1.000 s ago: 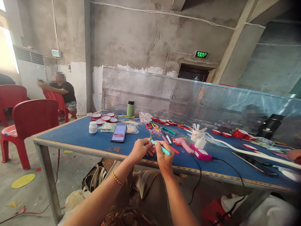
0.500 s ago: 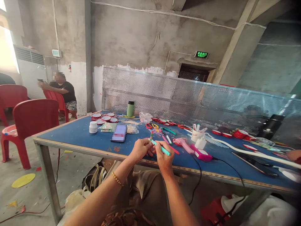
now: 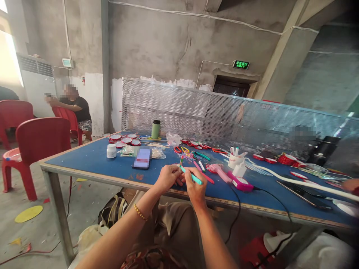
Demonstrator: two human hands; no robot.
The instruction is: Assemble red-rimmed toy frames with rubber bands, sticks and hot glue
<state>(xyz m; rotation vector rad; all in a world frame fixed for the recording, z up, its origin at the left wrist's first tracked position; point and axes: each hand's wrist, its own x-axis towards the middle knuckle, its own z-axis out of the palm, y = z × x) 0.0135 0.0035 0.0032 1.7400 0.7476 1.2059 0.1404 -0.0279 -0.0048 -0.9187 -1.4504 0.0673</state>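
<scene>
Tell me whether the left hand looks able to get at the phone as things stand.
Probably yes: the phone lies near the left hand, with blue tabletop between them, though that hand holds a small coloured strip.

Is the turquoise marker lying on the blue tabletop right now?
No, the right hand grips the turquoise marker, its far end close to the left hand.

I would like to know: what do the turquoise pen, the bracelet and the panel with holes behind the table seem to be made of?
The turquoise pen: probably plastic; it looks smooth and evenly coloured.
The bracelet: shiny, gold-coloured beads, perhaps metal, though coated plastic is possible.
The panel: most likely silvery sheet metal, given its regular holes and grey sheen.
</scene>
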